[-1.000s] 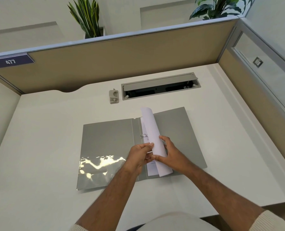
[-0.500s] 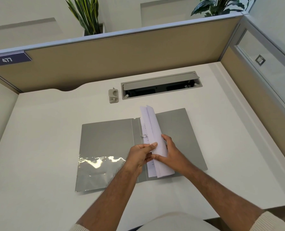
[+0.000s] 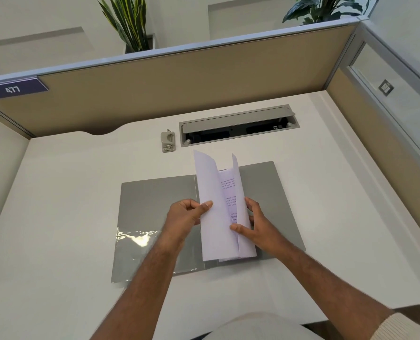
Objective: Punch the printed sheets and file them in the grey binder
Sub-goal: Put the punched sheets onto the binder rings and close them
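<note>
While the printed sheets [image 3: 224, 217] stand curled into a trough over the spine of the open grey binder [image 3: 155, 212], the left hand [image 3: 186, 217] pinches their left edge and the right hand [image 3: 250, 224] grips their right side. Beyond, on the white worktop [image 3: 69, 192], sits a hole punch [image 3: 167, 141].
</note>
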